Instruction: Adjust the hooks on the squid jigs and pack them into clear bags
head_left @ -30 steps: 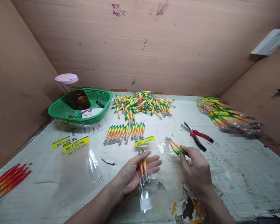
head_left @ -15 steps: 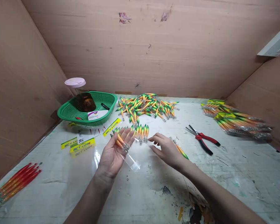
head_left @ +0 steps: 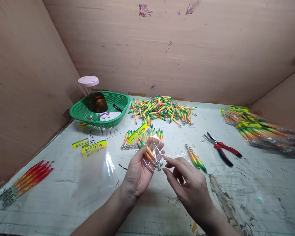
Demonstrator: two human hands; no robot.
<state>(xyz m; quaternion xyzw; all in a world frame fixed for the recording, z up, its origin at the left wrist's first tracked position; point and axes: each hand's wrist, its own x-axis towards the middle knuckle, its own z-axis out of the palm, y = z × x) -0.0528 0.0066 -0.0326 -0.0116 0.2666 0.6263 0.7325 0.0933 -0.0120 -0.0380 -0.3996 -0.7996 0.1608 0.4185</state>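
Observation:
My left hand (head_left: 140, 173), palm up, has its thumb closed over a few orange-and-green squid jigs (head_left: 148, 154) with metal hooks toward my wrist side. A clear plastic bag (head_left: 159, 147) with a yellow BCT LURE header (head_left: 138, 133) lies around or over these jigs; which of the two I cannot tell. My right hand (head_left: 186, 177) is beside it, thumb and forefinger closing at the clear plastic near the hooks. Behind the left hand lies a row of similar jigs (head_left: 127, 139), partly covered by the header. Two or so loose jigs (head_left: 196, 159) lie right of my hands.
A jig pile (head_left: 162, 109) lies at the back. A green basket (head_left: 75, 114) with a lidded cup (head_left: 98, 101) stands back left. Flat header bags (head_left: 93, 147) and red jigs (head_left: 27, 183) lie left; pliers (head_left: 221, 149) and packed jigs (head_left: 258, 132) lie right.
The view has shifted, so the table appears further right. My left thumb has closed over the jigs, and the headered bag has moved with that hand. My right hand has come to the bag.

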